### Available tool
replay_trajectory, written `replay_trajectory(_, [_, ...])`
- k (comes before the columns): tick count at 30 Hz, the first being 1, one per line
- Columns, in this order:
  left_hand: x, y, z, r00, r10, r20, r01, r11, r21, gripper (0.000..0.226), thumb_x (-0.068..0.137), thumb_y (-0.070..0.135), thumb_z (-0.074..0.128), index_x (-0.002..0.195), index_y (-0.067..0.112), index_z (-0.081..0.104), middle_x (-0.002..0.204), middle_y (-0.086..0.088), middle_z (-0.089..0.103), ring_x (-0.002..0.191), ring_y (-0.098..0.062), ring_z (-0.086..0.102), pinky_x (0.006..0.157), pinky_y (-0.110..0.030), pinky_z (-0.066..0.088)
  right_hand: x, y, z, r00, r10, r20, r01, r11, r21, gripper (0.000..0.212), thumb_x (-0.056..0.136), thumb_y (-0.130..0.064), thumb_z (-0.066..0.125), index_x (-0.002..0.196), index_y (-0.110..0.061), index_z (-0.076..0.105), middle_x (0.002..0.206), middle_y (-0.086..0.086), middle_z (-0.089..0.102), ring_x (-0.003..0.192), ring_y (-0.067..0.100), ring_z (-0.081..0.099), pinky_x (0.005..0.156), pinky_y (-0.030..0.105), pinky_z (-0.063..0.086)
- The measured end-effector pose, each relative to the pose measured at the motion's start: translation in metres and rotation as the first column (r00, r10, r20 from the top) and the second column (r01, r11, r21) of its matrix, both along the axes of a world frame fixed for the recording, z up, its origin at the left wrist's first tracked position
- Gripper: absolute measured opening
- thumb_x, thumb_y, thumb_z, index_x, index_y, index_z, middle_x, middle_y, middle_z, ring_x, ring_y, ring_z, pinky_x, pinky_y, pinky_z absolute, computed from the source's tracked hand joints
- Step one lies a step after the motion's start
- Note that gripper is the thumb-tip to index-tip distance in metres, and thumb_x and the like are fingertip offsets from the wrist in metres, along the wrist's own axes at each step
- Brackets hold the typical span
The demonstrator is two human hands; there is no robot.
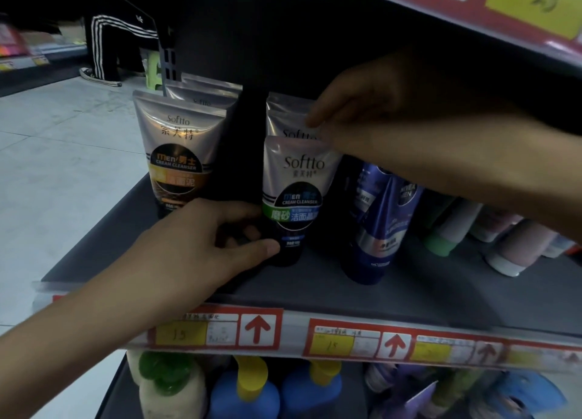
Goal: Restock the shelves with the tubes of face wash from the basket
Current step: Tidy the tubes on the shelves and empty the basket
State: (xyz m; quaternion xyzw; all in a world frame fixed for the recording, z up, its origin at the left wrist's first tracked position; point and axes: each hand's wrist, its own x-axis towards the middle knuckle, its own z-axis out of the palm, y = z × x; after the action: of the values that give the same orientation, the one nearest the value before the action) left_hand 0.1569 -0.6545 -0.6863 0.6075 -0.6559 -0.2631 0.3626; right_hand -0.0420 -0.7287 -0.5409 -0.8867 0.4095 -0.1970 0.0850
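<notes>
Front tube (294,195): upright, cap down.
Left hand (201,248): nearer, clasping its cap.
Right hand (356,125): pinching rear tube (283,125) just behind it.

Left arm: bare, enters from lower left, forearm angled up and rightward.
Left hand (204,248): knuckles up, thumb and fingers curled round the base of the tube (293,198).
Right arm: bare, enters from the right edge.
Right hand (362,116): 1 finger stretched leftward at the top (I cannot make out its grip).
</notes>
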Motion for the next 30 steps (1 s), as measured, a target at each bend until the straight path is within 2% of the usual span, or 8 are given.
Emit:
replay_trajectory(3, [-0.001,-0.001,0.001,1.0,0.016,-0.021,-0.016,1.0,-0.004,0.023,0.086,0.063,0.074,0.106,0.051,0.072,0.097,0.025,0.072,0.08,-0.005,0.068,0.078,-0.039,0.06,-0.007,0.01,-0.007,0.999,0.015,0.048,-0.016,1.0,0.018,0.007,0.078,-0.03,0.078,0.085,-0.034,0.079,0.079,-0.017,0.075,0.075,0.004,0.072,0.076,0.043,0.063])
replay_trajectory(7, [-0.002,-0.002,0.003,0.998,0.038,-0.046,-0.038,0.999,-0.004,0.026,0.081,0.055,0.076,0.106,0.049,0.071,0.098,0.031,0.072,0.086,-0.003,0.069,0.081,-0.035,0.06,-0.008,0.014,-0.005,0.998,-0.046,-0.052,0.048,0.998,0.038,0.009,0.083,-0.032,0.08,0.087,-0.039,0.076,0.081,-0.025,0.073,0.076,-0.002,0.069,0.076,0.036,0.064])
replay_trajectory(13, [-0.005,-0.002,0.004,0.998,0.027,-0.055,-0.027,1.0,-0.014,0.045,0.066,0.07,0.066,0.105,0.047,0.072,0.097,0.033,0.073,0.088,0.001,0.07,0.081,-0.032,0.058,-0.013,0.014,-0.008,0.996,-0.08,-0.036,0.081,0.996,0.027,0.009,0.088,-0.032,0.079,0.092,-0.039,0.075,0.079,-0.021,0.071,0.077,-0.001,0.068,0.072,0.034,0.063])
replay_trajectory(18, [-0.005,-0.001,0.007,0.999,0.029,-0.038,-0.029,0.999,-0.014,0.043,0.072,0.068,0.066,0.11,0.05,0.072,0.101,0.035,0.073,0.095,0.005,0.069,0.092,-0.037,0.058,-0.013,0.013,-0.01,0.996,-0.087,-0.014,0.087,0.996,0.029,0.009,0.086,-0.032,0.08,0.089,-0.039,0.075,0.078,-0.023,0.072,0.075,-0.001,0.069,0.071,0.033,0.063])
replay_trajectory(21, [-0.004,-0.003,0.007,0.999,0.023,-0.03,-0.024,1.0,-0.015,0.032,0.082,0.06,0.07,0.113,0.051,0.072,0.102,0.036,0.073,0.098,0.007,0.069,0.096,-0.038,0.057,-0.013,0.012,-0.011,0.996,-0.089,-0.016,0.089,0.996,0.028,0.01,0.086,-0.031,0.08,0.088,-0.039,0.075,0.079,-0.028,0.071,0.075,-0.005,0.068,0.069,0.032,0.064])
replay_trajectory(23, [-0.004,-0.003,0.007,1.0,0.019,-0.025,-0.02,1.0,-0.01,0.029,0.084,0.058,0.07,0.112,0.053,0.072,0.103,0.036,0.073,0.099,0.009,0.069,0.097,-0.038,0.057,-0.013,0.012,-0.011,0.996,-0.091,-0.014,0.092,0.995,0.026,0.01,0.085,-0.032,0.081,0.088,-0.04,0.075,0.079,-0.024,0.072,0.075,-0.003,0.068,0.068,0.03,0.063])
replay_trajectory(26, [-0.005,-0.002,0.007,0.999,0.031,-0.01,-0.031,0.999,-0.015,0.036,0.08,0.066,0.068,0.113,0.055,0.072,0.104,0.038,0.072,0.1,0.01,0.068,0.098,-0.04,0.057,-0.014,0.012,-0.013,0.995,-0.101,-0.002,0.101,0.994,0.039,0.01,0.087,-0.033,0.08,0.088,-0.041,0.073,0.081,-0.03,0.07,0.076,-0.005,0.067,0.063,0.024,0.06])
replay_trajectory(30, [-0.005,-0.002,0.006,0.999,0.046,0.024,-0.046,0.999,-0.018,0.048,0.075,0.074,0.062,0.118,0.054,0.071,0.104,0.039,0.072,0.1,0.008,0.068,0.097,-0.041,0.057,-0.015,0.01,-0.015,0.994,-0.109,0.006,0.108,0.994,0.023,0.01,0.088,-0.032,0.079,0.093,-0.039,0.075,0.078,-0.022,0.07,0.076,-0.004,0.067,0.068,0.022,0.057])
